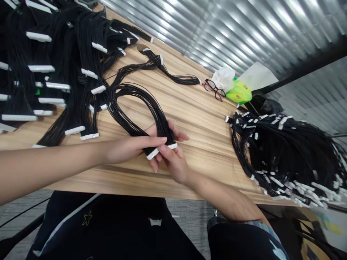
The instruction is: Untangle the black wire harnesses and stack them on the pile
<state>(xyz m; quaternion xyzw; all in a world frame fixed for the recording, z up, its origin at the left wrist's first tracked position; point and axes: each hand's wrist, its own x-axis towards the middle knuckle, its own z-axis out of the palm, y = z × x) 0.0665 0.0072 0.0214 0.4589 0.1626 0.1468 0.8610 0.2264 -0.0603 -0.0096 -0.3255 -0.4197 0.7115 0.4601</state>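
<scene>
Item: looped black cable bundle, white connectors adjacent.
I see left hand and right hand part-curled around it; apparent connector handling, calling for even grip.

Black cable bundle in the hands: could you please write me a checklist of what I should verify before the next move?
1. Left hand and right hand both on the black cable bundle: ok.
2. Two white connectors, the nearer one and the farther one, both at the fingers: ok.
3. Every wire fully seated in its connector: cannot tell, too small and partly covered by fingers.
4. Loop clear of other cables: not ok, its far side seems to meet the loose cable on the table.
5. Eyeglasses away from the hands: ok.
</scene>
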